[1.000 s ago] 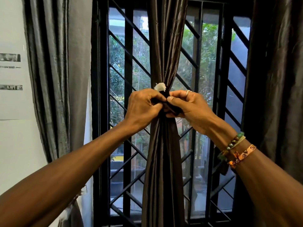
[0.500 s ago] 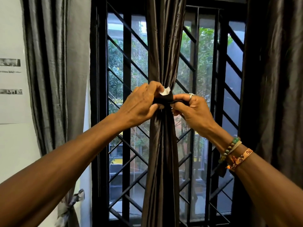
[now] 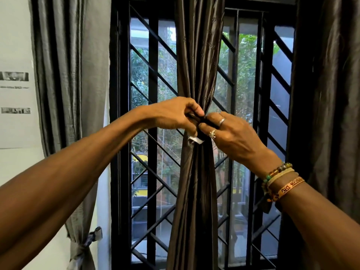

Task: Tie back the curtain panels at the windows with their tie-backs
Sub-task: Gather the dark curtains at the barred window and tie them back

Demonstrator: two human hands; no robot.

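While my left hand (image 3: pixel 175 115) and right hand (image 3: pixel 229 133) pinch the black tie-back (image 3: pixel 201 120),
I fear a slipping end could free the curtain panel (image 3: pixel 196 182).

Dark brown curtain panel (image 3: pixel 196 182) hangs upright mid-window, cinched by black tie-back (image 3: pixel 200 121), white tag below.
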